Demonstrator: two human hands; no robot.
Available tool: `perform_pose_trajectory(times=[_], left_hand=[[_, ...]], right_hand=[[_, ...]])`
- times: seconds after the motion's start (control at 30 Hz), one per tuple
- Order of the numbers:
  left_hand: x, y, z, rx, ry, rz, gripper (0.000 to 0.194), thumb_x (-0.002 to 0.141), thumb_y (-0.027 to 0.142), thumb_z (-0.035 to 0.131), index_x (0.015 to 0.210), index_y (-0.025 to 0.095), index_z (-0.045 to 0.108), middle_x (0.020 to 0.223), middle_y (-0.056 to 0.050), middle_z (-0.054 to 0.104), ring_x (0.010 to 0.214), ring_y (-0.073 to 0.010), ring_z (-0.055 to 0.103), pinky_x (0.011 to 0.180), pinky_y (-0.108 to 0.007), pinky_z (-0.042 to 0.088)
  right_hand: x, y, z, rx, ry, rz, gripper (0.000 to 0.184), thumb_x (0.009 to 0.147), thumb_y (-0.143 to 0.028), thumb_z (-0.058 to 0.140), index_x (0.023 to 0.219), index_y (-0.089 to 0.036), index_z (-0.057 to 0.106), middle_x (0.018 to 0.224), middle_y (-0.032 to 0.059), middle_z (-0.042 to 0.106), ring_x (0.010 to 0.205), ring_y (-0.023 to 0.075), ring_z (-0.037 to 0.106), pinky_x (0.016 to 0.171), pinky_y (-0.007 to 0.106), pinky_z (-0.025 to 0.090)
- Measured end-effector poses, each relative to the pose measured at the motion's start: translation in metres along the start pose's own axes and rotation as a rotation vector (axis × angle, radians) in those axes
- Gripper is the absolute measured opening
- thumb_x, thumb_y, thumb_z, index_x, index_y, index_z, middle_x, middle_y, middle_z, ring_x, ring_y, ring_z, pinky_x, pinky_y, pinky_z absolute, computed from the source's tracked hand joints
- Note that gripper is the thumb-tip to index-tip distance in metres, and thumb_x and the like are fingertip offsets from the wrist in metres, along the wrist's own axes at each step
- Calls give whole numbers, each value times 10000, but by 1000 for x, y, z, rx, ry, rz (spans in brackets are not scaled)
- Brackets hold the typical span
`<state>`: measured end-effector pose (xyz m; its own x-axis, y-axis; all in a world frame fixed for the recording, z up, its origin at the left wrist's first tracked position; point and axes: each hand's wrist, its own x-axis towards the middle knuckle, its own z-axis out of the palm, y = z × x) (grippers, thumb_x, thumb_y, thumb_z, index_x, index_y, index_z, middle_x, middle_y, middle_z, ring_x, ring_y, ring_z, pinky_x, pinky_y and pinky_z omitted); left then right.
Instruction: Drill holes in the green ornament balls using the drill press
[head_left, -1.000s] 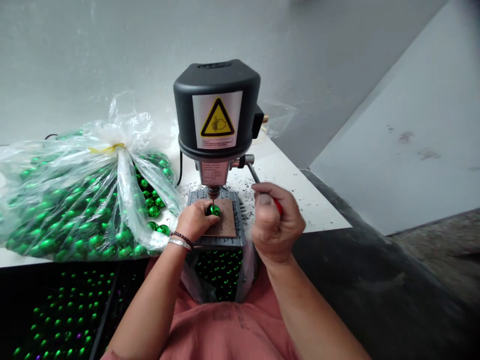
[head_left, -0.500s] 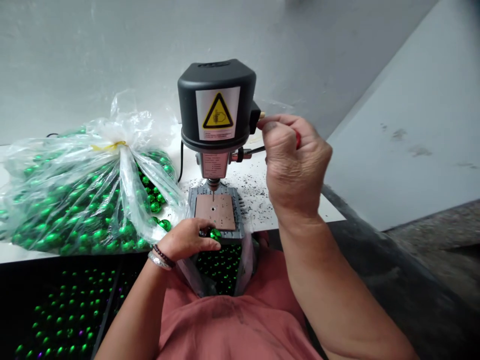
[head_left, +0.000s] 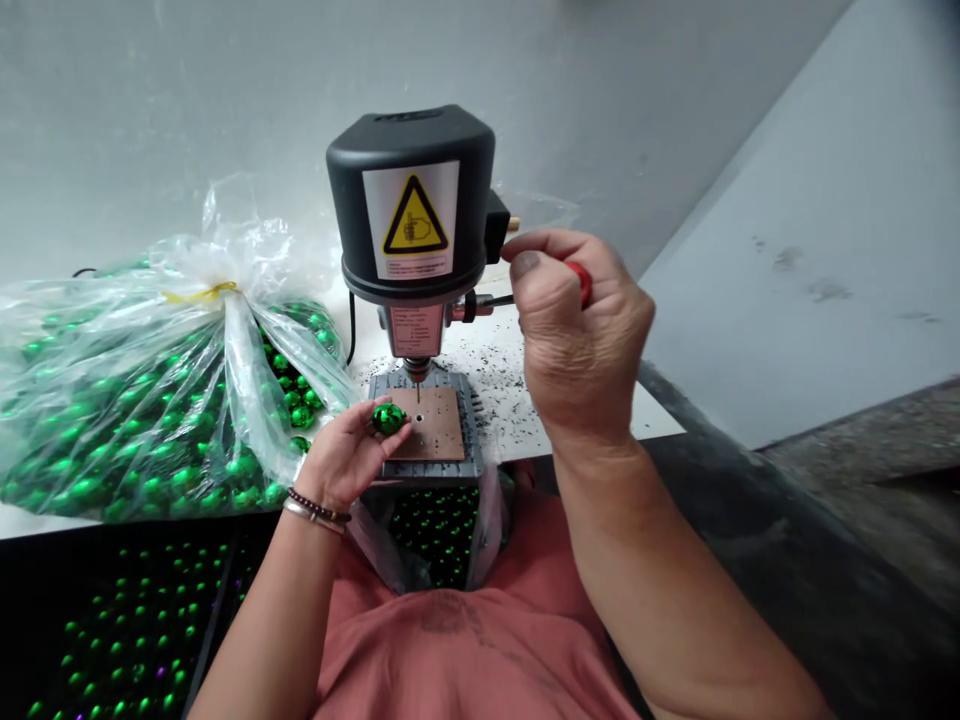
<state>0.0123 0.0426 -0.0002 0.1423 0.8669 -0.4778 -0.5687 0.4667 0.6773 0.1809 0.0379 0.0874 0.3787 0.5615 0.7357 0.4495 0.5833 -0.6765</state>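
My left grip, the left hand [head_left: 349,450], is closed on a shiny green ball [head_left: 388,418], held in my fingers over the left part of the brown board [head_left: 439,425]. My right hand [head_left: 581,335] is wrapped round the red knob [head_left: 581,285] of the lever. Right of the ball, the drill bit [head_left: 418,392] hangs above the board, under the black motor housing [head_left: 412,215]. On the bench [head_left: 622,425], a clear bag [head_left: 150,400] of green balls lies to the left.

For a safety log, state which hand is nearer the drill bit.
Left. The left hand holds a green ball just left of the drill bit; the right hand is up on the lever, farther right.
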Motion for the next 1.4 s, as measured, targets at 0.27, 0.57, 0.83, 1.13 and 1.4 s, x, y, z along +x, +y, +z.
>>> perform_pose_trajectory(times=[0.27,0.57,0.83,1.13,1.4], left_hand=[[15,-15,-9,479,20,263,293,667,235,642,941,132,622,877,-42,638,774,-131,596,802,-319,493],[37,-25,-7,1199,99,477,415,711,351,579,1092,189,606,964,-29,682,901,-186,604,807,-304,459],[36,-22,9,1586,16,593,390,760,310,538,1124,174,582,1110,-71,632,1046,-203,557,904,-316,407],[46,-29,-2,1496,38,598,447,705,368,596,1123,208,590,1024,-29,664,947,-184,590,834,-293,436],[43,-30,2,1499,36,637,356,705,317,593,1045,218,628,947,-20,657,894,-173,582,818,-293,437]], right_hand=[[0,0,-1,13,3,3,169,788,-305,478,790,-182,593,536,-72,452,472,-2,386,460,127,360],[-2,1,-4,-7,-13,-19,180,791,-314,468,822,-186,592,623,-64,490,546,-9,439,533,118,398],[-3,1,-6,-31,-19,-7,185,790,-320,473,835,-188,595,593,-66,458,529,-11,427,515,116,385],[-14,2,-9,-63,-26,4,221,788,-311,473,899,-177,609,530,-73,409,459,-14,374,468,108,363],[-35,11,-9,-91,38,-45,178,741,-185,509,853,-155,644,506,-81,440,428,-19,315,454,89,367]])
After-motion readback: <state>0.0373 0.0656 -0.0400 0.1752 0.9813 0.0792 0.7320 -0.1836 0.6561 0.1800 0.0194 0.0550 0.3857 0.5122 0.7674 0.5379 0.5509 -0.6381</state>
